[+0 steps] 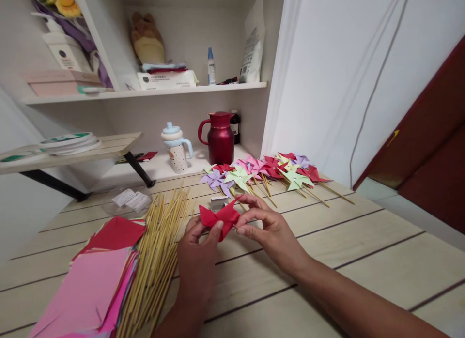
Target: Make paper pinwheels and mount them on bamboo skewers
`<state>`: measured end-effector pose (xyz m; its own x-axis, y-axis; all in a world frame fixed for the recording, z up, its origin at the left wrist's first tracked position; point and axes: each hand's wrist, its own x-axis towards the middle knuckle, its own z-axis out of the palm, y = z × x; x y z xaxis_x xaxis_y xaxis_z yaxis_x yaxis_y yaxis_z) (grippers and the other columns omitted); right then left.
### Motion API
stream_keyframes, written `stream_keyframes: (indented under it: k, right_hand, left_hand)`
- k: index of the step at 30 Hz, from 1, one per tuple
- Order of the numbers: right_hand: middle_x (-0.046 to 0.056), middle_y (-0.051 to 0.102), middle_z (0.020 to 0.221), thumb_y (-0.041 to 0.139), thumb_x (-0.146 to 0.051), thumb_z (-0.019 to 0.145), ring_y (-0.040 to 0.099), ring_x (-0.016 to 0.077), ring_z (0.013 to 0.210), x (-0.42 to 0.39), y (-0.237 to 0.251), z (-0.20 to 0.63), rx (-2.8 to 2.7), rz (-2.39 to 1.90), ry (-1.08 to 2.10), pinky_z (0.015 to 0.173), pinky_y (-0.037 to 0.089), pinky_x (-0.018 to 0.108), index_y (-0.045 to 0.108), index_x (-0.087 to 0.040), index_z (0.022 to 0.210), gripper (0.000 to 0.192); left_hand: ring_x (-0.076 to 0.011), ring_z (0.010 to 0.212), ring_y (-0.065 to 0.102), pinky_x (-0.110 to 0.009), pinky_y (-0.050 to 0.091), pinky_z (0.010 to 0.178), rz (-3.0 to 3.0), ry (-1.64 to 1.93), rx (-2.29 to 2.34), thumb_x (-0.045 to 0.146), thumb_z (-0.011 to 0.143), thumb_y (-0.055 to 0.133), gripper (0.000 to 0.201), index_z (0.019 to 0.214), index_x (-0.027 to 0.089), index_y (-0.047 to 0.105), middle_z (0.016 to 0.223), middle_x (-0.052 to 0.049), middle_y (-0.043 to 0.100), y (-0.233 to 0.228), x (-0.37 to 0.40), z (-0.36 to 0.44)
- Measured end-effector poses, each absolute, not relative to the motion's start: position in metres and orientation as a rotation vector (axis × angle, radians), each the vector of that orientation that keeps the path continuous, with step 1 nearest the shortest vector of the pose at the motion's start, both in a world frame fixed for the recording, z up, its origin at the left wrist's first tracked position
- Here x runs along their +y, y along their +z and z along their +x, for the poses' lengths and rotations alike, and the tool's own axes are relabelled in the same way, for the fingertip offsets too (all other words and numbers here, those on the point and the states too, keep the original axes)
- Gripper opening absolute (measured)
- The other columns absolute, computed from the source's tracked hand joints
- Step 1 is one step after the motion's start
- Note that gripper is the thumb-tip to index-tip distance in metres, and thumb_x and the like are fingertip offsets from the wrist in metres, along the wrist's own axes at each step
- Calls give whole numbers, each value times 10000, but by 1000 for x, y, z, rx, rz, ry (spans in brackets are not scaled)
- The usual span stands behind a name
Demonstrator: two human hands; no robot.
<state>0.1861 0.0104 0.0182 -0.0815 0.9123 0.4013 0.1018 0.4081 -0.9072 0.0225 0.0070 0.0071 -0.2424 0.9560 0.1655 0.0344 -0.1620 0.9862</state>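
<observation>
Red paper pinwheel (221, 217) — between both hands

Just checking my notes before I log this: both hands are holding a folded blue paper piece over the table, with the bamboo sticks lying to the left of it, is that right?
Not quite. The folded paper piece is red, not blue, as the head view shows. The rest stands: the left hand and right hand both hold it over the table, and the bamboo sticks lie to its left.

Soft even daylight, faint shadows, wide-angle bending at edges.
</observation>
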Motion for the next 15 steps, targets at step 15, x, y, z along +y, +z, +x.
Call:
stream_keyframes:
  k: [15]
  right_hand:
    - [24, 665, 887, 733, -260, 776, 591, 210, 952, 7, 18, 181, -1578, -930, 1027, 908, 428, 336, 708, -231, 701, 84]
  left_hand:
    - [-217, 908, 633, -303, 478, 818, 1193, 1536, 1199, 352, 721, 744, 177, 827, 217, 786, 958, -56, 700, 10, 1, 26]
